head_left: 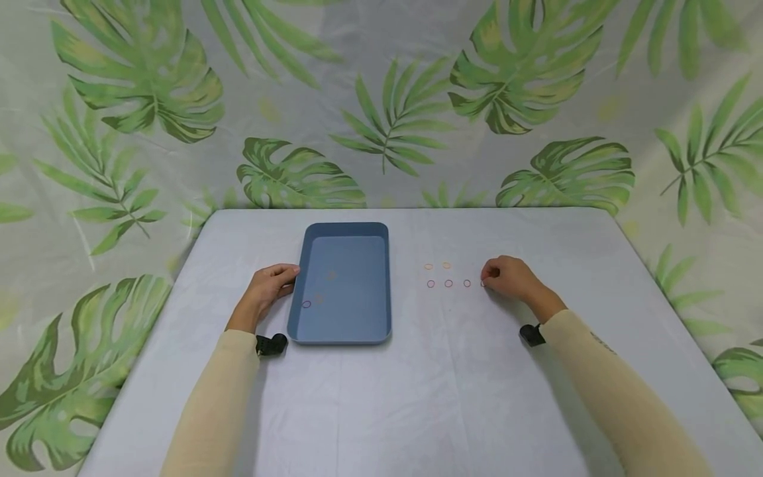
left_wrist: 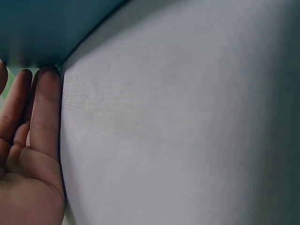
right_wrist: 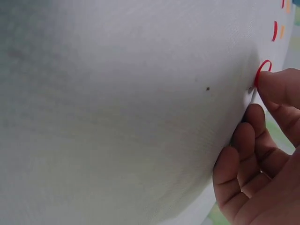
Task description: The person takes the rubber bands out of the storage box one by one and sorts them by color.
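My left hand (head_left: 268, 289) rests at the left side of a blue rectangular tray (head_left: 357, 311). In the left wrist view its fingers (left_wrist: 46, 110) are fairly straight, tips against the tray's wall. Inside the tray lie a red rubber band (head_left: 306, 304) and two faint orange ones. My right hand (head_left: 510, 277), low over the cloth, pinches a red rubber band (right_wrist: 264, 66) between thumb and fingertip. That band marks the right end of a row with several red rubber bands (head_left: 449, 283). Behind the row are two orange rubber bands (head_left: 447, 265).
A white cloth (head_left: 381, 404) covers the table, and a leaf-printed curtain (head_left: 393, 99) hangs behind it. Each wrist carries a small black camera, the left one (head_left: 273, 344) close to the tray's near-left corner.
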